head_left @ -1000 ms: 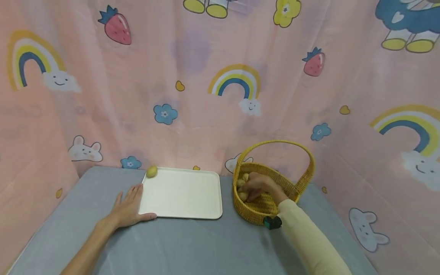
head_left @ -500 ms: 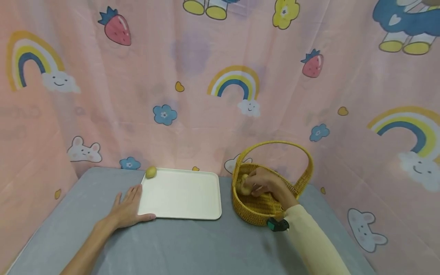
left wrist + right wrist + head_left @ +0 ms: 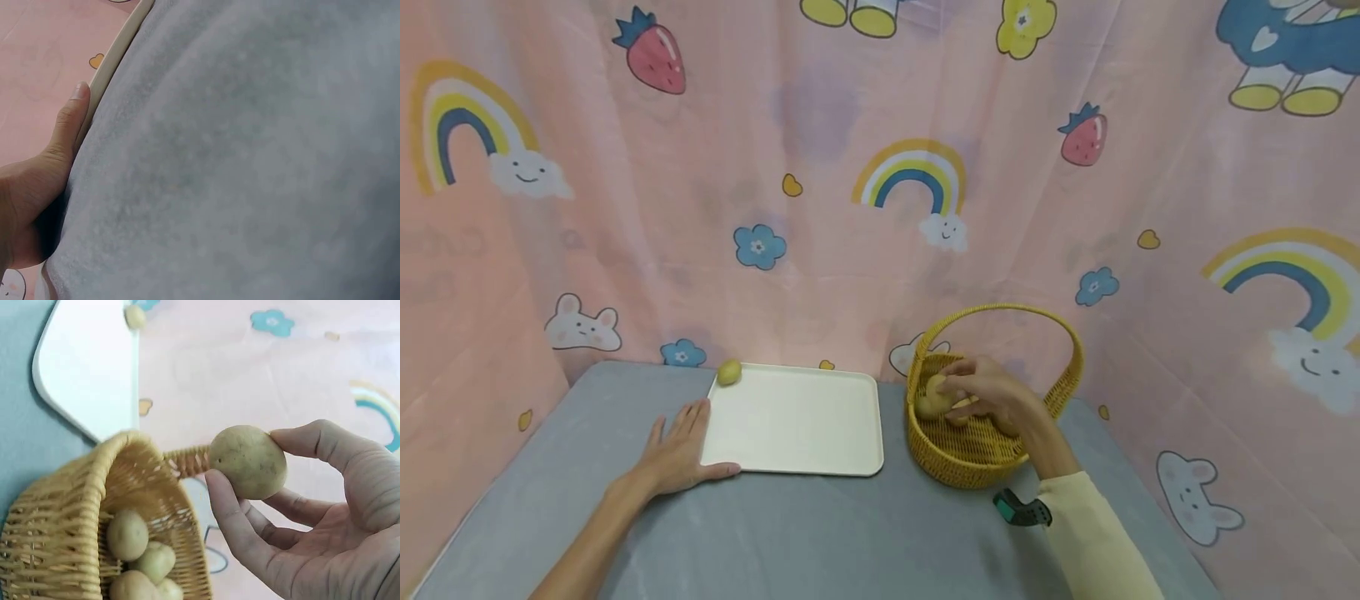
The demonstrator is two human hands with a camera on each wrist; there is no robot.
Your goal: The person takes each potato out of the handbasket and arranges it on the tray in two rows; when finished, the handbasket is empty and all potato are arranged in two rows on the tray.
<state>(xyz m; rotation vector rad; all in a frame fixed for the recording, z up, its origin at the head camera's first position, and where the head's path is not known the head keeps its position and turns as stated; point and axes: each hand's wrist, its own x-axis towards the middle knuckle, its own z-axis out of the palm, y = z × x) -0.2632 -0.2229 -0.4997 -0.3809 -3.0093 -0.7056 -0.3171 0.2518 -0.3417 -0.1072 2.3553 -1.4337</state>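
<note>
My right hand (image 3: 991,388) pinches a round, pale-brown potato (image 3: 248,462) between thumb and fingertips. It is raised over the left part of a yellow wicker basket (image 3: 958,473) with a tall arched handle. Several more potatoes (image 3: 127,535) lie in the basket, partly covered by the hand in the head view. My left hand (image 3: 676,457) lies at the near left corner of a white rectangular tray (image 3: 793,421), fingers straight along its left edge and thumb against the front edge. One potato (image 3: 729,372) sits at the tray's far left corner.
A grey cloth (image 3: 820,533) covers the table under tray and basket. Behind and beside it hangs a pink curtain (image 3: 835,308) printed with rainbows and strawberries. The basket's handle (image 3: 1000,308) arches above the right hand.
The right hand, earlier reaching down among the potatoes, has lifted a little and drawn back, now pinching one. Left hand, tray and the potato on it have stayed in place.
</note>
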